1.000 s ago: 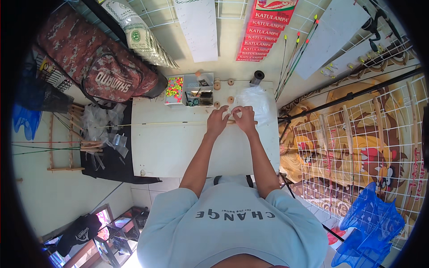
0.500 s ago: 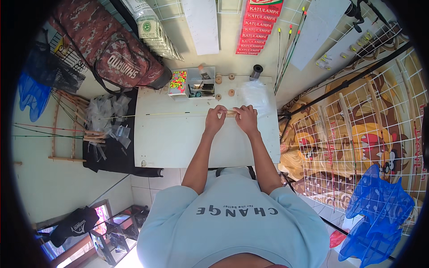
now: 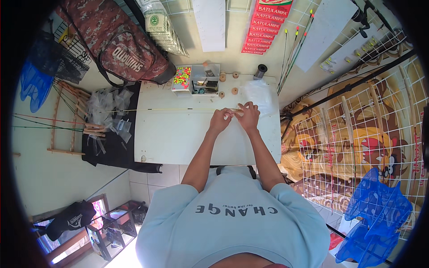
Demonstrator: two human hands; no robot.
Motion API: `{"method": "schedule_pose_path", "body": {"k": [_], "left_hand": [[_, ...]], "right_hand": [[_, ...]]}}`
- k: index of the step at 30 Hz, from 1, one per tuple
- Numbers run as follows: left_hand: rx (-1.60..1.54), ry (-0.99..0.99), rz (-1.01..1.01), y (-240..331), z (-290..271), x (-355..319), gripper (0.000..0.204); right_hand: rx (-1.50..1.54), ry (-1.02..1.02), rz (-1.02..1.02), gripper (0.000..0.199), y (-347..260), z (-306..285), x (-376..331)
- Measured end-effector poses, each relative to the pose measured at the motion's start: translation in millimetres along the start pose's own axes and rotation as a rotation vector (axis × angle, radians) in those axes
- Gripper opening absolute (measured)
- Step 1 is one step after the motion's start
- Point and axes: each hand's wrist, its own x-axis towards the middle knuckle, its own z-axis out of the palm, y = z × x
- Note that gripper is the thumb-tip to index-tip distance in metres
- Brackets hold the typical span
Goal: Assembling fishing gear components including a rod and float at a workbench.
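A thin pale-yellow fishing rod (image 3: 167, 109) with dark bands lies level across the white table, its tip reaching out past the left edge. Its thicker wooden handle end is at my hands, mostly covered by my fingers. My left hand (image 3: 220, 120) is closed in a pinch at the near side of the handle, thumb and forefinger together. My right hand (image 3: 248, 117) grips the handle end, fingers bent around it. Both hands are close together over the table's right half. Whether a fine thread runs between the fingertips is too small to tell.
Behind my hands stand a white divided box (image 3: 205, 80) with bright beads and small tools, several wooden rings (image 3: 234, 90), a dark spool (image 3: 260, 71) and clear plastic bags (image 3: 259, 96). A camouflage bag (image 3: 129, 51) leans at the back left. A white wire rack (image 3: 357, 134) stands right.
My hands have drawn closer together, with the right fingers lifted and rearranged at the handle. The rod now lies more level. The whole view has shifted slightly.
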Motion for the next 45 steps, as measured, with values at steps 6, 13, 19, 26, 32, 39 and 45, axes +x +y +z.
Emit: {"method": "schedule_pose_path", "body": {"k": [6, 13, 19, 26, 32, 39, 45], "left_hand": [[0.111, 0.056, -0.023, -9.0, 4.6, 2.2, 0.016], [0.244, 0.051, -0.064, -3.3, 8.8, 8.8, 0.017], [0.367, 0.077, 0.038, -16.0, 20.4, 9.7, 0.02], [0.56, 0.099, 0.035, -14.3, 26.5, 9.7, 0.033], [0.575, 0.057, 0.04, -14.4, 16.6, 18.1, 0.037], [0.663, -0.027, 0.123, -23.0, 11.2, 23.6, 0.037], [0.539, -0.082, 0.055, -26.7, 4.4, 30.2, 0.033]], "right_hand": [[-0.062, -0.017, -0.129, 0.057, -3.2, 6.1, 5.9], [-0.142, -0.071, -0.151, 0.056, 2.3, 18.8, 11.6], [-0.154, -0.147, -0.149, 0.057, 2.5, 25.6, 9.3], [-0.107, -0.137, -0.147, 0.051, 5.6, 35.9, 7.8], [-0.1, -0.107, -0.17, 0.049, 3.1, 37.2, 8.2], [-0.04, -0.103, -0.148, 0.049, 9.5, 39.2, 6.9], [-0.025, -0.057, -0.165, 0.051, 1.6, 39.3, 4.8]]}}
